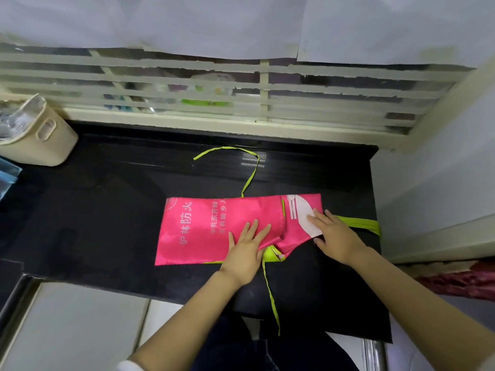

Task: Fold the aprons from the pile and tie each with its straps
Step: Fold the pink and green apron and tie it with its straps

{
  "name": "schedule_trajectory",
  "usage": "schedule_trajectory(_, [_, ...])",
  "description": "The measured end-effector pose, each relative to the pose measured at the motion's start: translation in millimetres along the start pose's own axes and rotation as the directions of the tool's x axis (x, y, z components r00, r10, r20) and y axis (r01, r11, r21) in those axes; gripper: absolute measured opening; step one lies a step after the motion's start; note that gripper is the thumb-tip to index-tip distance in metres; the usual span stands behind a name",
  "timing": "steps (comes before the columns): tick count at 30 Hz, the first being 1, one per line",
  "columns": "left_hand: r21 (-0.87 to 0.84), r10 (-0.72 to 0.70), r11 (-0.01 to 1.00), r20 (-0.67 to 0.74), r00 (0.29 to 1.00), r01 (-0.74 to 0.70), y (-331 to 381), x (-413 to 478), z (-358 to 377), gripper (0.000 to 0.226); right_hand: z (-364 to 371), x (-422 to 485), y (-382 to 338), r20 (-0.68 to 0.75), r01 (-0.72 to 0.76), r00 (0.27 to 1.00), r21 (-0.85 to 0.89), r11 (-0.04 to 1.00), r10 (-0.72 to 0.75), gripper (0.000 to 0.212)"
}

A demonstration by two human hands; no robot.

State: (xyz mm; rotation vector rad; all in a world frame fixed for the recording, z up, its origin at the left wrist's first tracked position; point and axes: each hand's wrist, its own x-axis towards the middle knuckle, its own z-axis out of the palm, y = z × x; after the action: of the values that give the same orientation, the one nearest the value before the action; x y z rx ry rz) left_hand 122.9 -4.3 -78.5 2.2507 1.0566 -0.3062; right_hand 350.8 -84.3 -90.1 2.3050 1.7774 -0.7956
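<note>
A pink apron (pixel 203 226) with white lettering lies folded into a long strip on the black countertop (pixel 107 210). My left hand (pixel 247 243) presses flat on its near middle, fingers straight. My right hand (pixel 332 234) rests flat on the apron's right end, over a white printed patch. One lime-green strap (pixel 251 172) curls away toward the window. Another green strap (pixel 270 287) trails off the near edge of the counter. A green neck loop (pixel 367 224) sticks out to the right, behind my right hand.
A beige plastic bin (pixel 40 132) stands at the far left of the counter. A barred window (pixel 214 84) runs along the back. A white wall (pixel 442 162) closes the right side. Dark red fabric (pixel 460 279) lies low at the right.
</note>
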Motion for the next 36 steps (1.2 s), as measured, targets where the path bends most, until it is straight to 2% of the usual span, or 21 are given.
schedule_trajectory(2, [-0.142, -0.022, 0.990, -0.106, 0.994, 0.007, 14.3, 3.0, -5.8, 0.058, -0.8, -0.3, 1.8, 0.003, 0.018, 1.000, -0.028, 0.999, -0.018, 0.067])
schedule_trajectory(4, [-0.166, 0.004, 0.986, -0.148, 0.989, -0.029, 33.2, 6.7, -6.4, 0.061, -3.8, 0.0, 4.5, 0.009, 0.034, 0.999, 0.002, 0.999, -0.034, 0.069])
schedule_trajectory(7, [-0.057, 0.073, 0.995, -0.094, 0.993, -0.079, 58.2, 13.9, 8.4, 0.063, -8.8, 3.1, 13.4, 0.042, 0.040, 0.998, 0.195, 0.980, -0.049, 0.064])
schedule_trajectory(10, [0.063, 0.054, 0.997, -0.026, 0.998, -0.053, 67.6, 22.2, 27.1, 0.065, -13.1, 10.2, 19.0, 0.079, -0.008, 0.997, 0.411, 0.912, -0.027, 0.051])
schedule_trajectory(12, [0.081, 0.043, 0.996, -0.015, 0.999, -0.042, 73.0, 25.7, 35.6, 0.066, -18.1, 12.4, 17.9, 0.103, -0.036, 0.994, 0.525, 0.850, -0.021, 0.040])
schedule_trajectory(16, [0.065, 0.015, 0.998, -0.005, 1.000, -0.014, 82.6, 31.8, 45.8, 0.064, -23.1, 10.1, 15.4, 0.044, -0.047, 0.999, 0.676, 0.735, 0.024, 0.040])
schedule_trajectory(19, [0.083, 0.016, 0.996, 0.034, 0.999, -0.018, 88.8, 35.2, 53.2, 0.069, -20.0, 9.4, 16.2, -0.018, -0.056, 0.996, 0.620, 0.783, 0.086, 0.030])
schedule_trajectory(22, [0.015, 0.076, 0.997, 0.096, 0.992, -0.078, 88.5, 34.2, 48.8, 0.071, -13.2, 14.2, 18.4, -0.082, -0.101, 0.980, 0.588, 0.803, 0.183, 0.017])
schedule_trajectory(23, [-0.047, 0.090, 0.995, 0.080, 0.993, -0.086, 87.3, 32.9, 44.3, 0.063, -12.1, 14.2, 19.4, -0.089, -0.104, 0.977, 0.601, 0.792, 0.196, 0.017])
schedule_trajectory(25, [-0.135, 0.069, 0.988, -0.011, 0.998, -0.070, 82.6, 29.7, 36.5, 0.050, -11.9, 12.9, 20.9, -0.116, -0.080, 0.975, 0.613, 0.786, 0.191, 0.032])
schedule_trajectory(27, [-0.022, 0.014, 1.000, -0.101, 0.995, -0.017, 76.2, 27.0, 33.6, 0.052, -12.0, 10.7, 21.4, -0.140, -0.064, 0.971, 0.627, 0.776, 0.193, 0.037])
schedule_trajectory(30, [0.162, -0.105, 0.979, -0.108, 0.989, 0.122, 68.1, 26.1, 36.2, 0.065, -9.3, 12.1, 23.1, -0.144, -0.078, 0.964, 0.651, 0.755, 0.224, 0.036])
schedule_trajectory(32, [0.187, -0.152, 0.968, -0.085, 0.985, 0.166, 65.8, 27.0, 40.7, 0.070, -10.4, 12.2, 24.1, -0.156, -0.067, 0.963, 0.647, 0.759, 0.219, 0.036])
schedule_trajectory(36, [0.228, -0.123, 0.964, -0.073, 0.990, 0.136, 66.3, 29.1, 50.5, 0.082, -11.4, 14.4, 24.7, -0.174, -0.066, 0.959, 0.630, 0.774, 0.223, 0.038])
